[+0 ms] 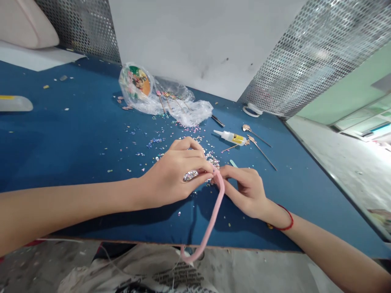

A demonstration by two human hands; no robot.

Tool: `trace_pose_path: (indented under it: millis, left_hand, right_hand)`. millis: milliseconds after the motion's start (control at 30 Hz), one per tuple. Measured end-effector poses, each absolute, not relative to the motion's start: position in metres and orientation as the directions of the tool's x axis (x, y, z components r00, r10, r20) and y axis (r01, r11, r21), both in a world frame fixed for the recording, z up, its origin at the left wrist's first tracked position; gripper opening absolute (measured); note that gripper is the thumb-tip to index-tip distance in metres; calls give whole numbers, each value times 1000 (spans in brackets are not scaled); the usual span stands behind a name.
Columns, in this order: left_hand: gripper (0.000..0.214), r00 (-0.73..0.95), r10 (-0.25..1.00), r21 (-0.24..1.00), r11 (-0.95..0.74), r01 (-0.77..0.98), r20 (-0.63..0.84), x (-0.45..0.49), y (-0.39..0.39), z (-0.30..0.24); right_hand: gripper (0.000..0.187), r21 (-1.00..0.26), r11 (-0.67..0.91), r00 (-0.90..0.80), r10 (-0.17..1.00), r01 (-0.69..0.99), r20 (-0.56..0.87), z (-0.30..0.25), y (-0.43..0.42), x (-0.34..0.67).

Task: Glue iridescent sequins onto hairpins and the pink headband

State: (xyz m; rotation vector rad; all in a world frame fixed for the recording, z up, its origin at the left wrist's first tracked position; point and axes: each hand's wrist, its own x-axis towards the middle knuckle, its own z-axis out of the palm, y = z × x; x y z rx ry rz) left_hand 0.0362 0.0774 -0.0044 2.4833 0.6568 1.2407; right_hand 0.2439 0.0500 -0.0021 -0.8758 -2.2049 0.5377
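A pink fuzzy pipe cleaner (214, 215) runs from my fingertips in a curve down past the table's front edge. My left hand (183, 169) pinches its upper end between thumb and forefinger. From the other side, my right hand (244, 185) is closed on the same end, its fingertips close to those of the left. Just behind and under my fingers lies a heap of shiny sequins (212, 160); part of it is hidden by the left hand. What the fingertips do at the pipe cleaner's end is too small to make out.
A glue bottle (233, 137) lies behind my right hand, beside hairpin-like sticks (262, 152). Further back sit a clear plastic bag (195, 112) and a round tub (139, 81) inside plastic. Loose sequins (155, 141) are scattered about. A grey panel (198, 40) borders the blue table (76, 150).
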Motion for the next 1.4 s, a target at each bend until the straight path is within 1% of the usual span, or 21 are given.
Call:
trace_pose_path:
  millis: [100, 200, 300, 400, 467, 567, 700, 833, 967, 1400]
  left_hand:
    - [7, 533, 530, 465, -845, 265, 660, 37, 76, -2]
    - [9, 544, 524, 465, -847, 257, 655, 38, 74, 0]
    - [10, 550, 516, 471, -850, 234, 657, 38, 72, 1]
    - [9, 558, 538, 500, -833, 238, 632, 38, 74, 0]
    - [8, 561, 552, 510, -824, 249, 617, 37, 76, -2]
    - [13, 567, 552, 502, -824, 262, 611, 37, 80, -5]
    - [14, 559, 563, 500, -819, 281, 609, 38, 80, -5]
    - [13, 555, 557, 487, -825, 287, 618, 38, 79, -5]
    - [13, 559, 560, 479, -824, 302, 612, 38, 78, -5]
    - [13, 555, 533, 456, -843, 286, 639, 37, 78, -6]
  right_hand:
    - [20, -501, 737, -547, 674, 454, 497, -2, 49, 243]
    - [19, -480, 751, -559, 659, 453, 503, -1, 49, 243]
    - [22, -540, 718, -562, 689, 440, 458, 0, 48, 244]
    - [25, -650, 647, -524, 743, 399, 417, 0, 48, 244]
    - [27, -730, 577, -484, 788, 366, 380, 0, 49, 244]
    - [27, -845, 443, -449, 847, 299, 285, -2, 51, 244]
    - [26, -940, 285, -449, 876, 185, 178, -6, 53, 247]
    - [26, -978, 189, -459, 880, 92, 127, -10, 54, 249]
    - [26, -989, 138, -462, 882, 61, 95, -13, 55, 251]
    - [25, -986, 152, -469, 877, 73, 100, -12, 56, 250]
